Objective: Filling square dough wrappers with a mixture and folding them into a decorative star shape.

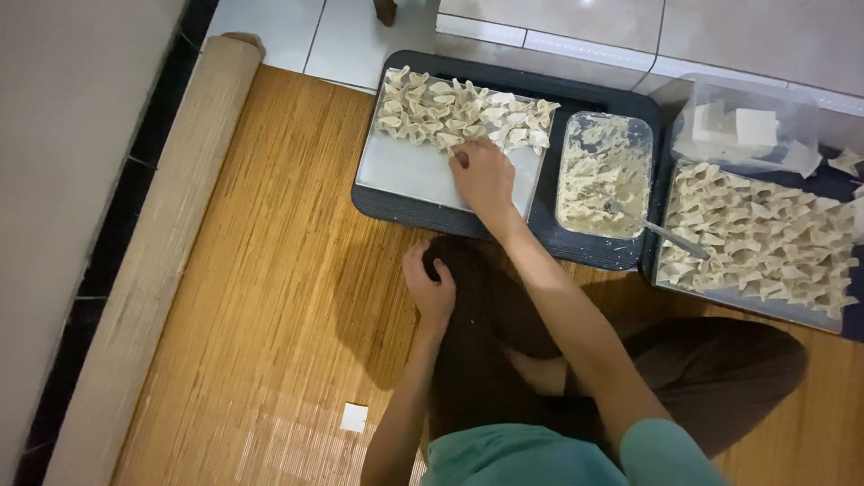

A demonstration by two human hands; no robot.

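My right hand (483, 177) reaches forward over a white tray (405, 171), palm down. Its fingertips are pinched on a folded dumpling (457, 151) at the near edge of a pile of folded dumplings (450, 112) that fills the tray's far half. My left hand (430, 283) rests on my knee in dark trousers and holds nothing. I sit cross-legged on a bamboo mat (270, 270).
A clear tub of pale filling (603, 171) with a metal spoon (661, 232) stands right of the white tray on a dark tray (423, 216). Further right are a second tray full of dumplings (765, 238) and a plastic box of wrappers (738, 126). The mat's rolled edge (153, 261) lies left; a white square (354, 417) sits near me.
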